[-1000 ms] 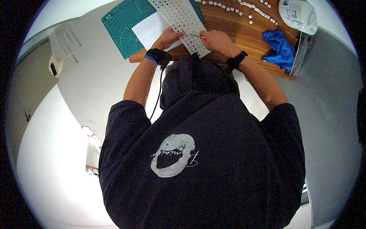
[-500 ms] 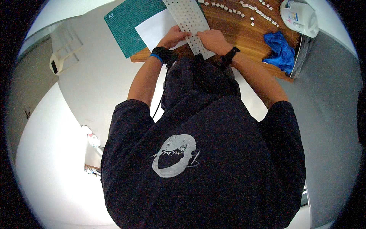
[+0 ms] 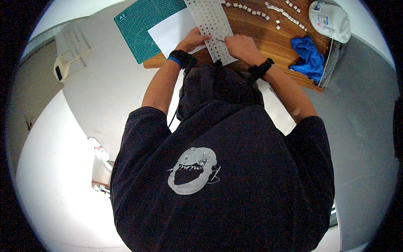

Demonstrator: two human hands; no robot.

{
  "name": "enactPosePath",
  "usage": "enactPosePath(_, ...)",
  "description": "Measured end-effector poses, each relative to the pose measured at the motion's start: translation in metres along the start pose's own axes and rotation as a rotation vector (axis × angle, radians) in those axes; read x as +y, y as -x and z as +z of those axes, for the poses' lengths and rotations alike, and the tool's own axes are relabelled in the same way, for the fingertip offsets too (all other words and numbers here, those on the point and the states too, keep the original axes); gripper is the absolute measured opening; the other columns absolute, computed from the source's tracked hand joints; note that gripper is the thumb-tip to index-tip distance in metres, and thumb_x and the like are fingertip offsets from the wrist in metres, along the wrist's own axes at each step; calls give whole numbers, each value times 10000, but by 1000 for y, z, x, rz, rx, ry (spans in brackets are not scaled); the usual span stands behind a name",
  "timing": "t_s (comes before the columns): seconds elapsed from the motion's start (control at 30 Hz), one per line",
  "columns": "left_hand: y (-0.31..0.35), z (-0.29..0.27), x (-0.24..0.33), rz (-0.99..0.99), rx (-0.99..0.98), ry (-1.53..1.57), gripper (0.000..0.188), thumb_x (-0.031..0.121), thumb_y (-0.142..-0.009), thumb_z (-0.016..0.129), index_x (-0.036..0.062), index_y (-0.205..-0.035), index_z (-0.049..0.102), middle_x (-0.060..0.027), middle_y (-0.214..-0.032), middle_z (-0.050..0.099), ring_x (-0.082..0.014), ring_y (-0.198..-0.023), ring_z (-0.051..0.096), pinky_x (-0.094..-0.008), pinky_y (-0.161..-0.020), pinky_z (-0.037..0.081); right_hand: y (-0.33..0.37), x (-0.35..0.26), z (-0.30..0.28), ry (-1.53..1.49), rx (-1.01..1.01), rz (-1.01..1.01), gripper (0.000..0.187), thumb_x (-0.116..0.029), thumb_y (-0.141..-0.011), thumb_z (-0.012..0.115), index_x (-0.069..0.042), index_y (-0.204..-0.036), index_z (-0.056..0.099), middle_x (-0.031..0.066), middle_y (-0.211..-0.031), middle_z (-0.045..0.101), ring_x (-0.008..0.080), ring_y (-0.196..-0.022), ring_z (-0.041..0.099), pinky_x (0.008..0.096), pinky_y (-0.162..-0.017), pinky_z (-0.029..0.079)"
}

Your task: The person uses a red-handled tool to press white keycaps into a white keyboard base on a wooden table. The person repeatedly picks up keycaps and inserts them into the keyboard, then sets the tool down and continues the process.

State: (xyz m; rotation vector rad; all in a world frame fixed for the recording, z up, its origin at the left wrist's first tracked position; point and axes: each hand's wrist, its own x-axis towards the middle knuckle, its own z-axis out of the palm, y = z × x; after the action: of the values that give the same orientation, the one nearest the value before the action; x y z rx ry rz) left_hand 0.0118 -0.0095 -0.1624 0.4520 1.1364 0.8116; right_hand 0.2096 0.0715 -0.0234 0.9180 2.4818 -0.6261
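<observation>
Two hands meet on a white perforated plate (image 3: 211,29) at the near edge of a wooden table (image 3: 268,40). Our left hand (image 3: 194,39) lies on the plate's left edge with its fingers curled over the rim, pinning it flat. Our right hand (image 3: 239,45) sits just right of the plate, fingers closed round a thin dark tool (image 3: 220,40) whose tip reaches left onto the plate's holes; how tightly the tool is pinched we cannot tell.

Under and to the left of the left hand lies a white sheet of paper (image 3: 172,31), and beyond that a green cutting mat (image 3: 140,25) with a pale grid and a small white corner label, hanging partly over the table edge. Above the right hand, a scattered row of small white blocks (image 3: 268,12) runs across the wood. Well to the right of that hand a crumpled blue cloth (image 3: 308,56) lies near the table's end, and above it stands a white rounded container (image 3: 329,19) bearing a blue and yellow label. Both wrists carry dark bands, the left one edged in blue. A dark hooded top with a pale printed emblem on its back fills the lower half of the view.
</observation>
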Motion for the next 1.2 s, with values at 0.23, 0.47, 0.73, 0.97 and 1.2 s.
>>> enactPosePath(0.23, -8, -3, -8, -12, 5, 3, 422, 104, -879, 711, 45, -1275, 575, -92, -1232, 654, -234, -1091, 632, -408, -914, 534, 11, 19, 9, 13, -43, -16, 209, -189, -873, 542, -57, -957, 681, 194, -834, 700, 389, -775, 702, 522, -639, 569)
enactPosePath(0.47, -7, -1, -8, -20, 20, 76, 436, 84, -878, 710, 44, -1288, 566, -102, -1252, 645, -257, -1128, 623, -438, -956, 526, 15, 22, 16, -41, -1, -26, 202, -209, -893, 536, -67, -961, 662, 197, -829, 689, 397, -776, 691, 523, -648, 562)
enactPosePath(0.73, 4, 9, 8, -59, 59, 35, 441, 55, -899, 681, 34, -1315, 536, -118, -1285, 627, -268, -1153, 617, -459, -965, 534, 10, 11, 22, 20, 53, -85, 169, -175, -850, 573, -55, -826, 689, 170, -773, 696, 373, -738, 699, 499, -623, 561)
enactPosePath(0.97, -1, 6, 4, -22, 40, 5, 440, 59, -898, 685, 40, -1313, 538, -107, -1274, 635, -250, -1130, 627, -432, -949, 538, -4, -13, 42, 234, 98, -184, 180, -178, -819, 615, -60, -811, 751, 139, -762, 714, 297, -735, 719, 434, -599, 567)
enactPosePath(1.2, -10, -2, -14, -13, 0, 60, 448, 114, -876, 731, 33, -1284, 565, -91, -1223, 662, -229, -1064, 651, -404, -898, 547, -5, 7, 19, 158, 82, -177, 168, -164, -794, 610, -45, -791, 728, 176, -815, 719, 344, -764, 715, 480, -646, 574)
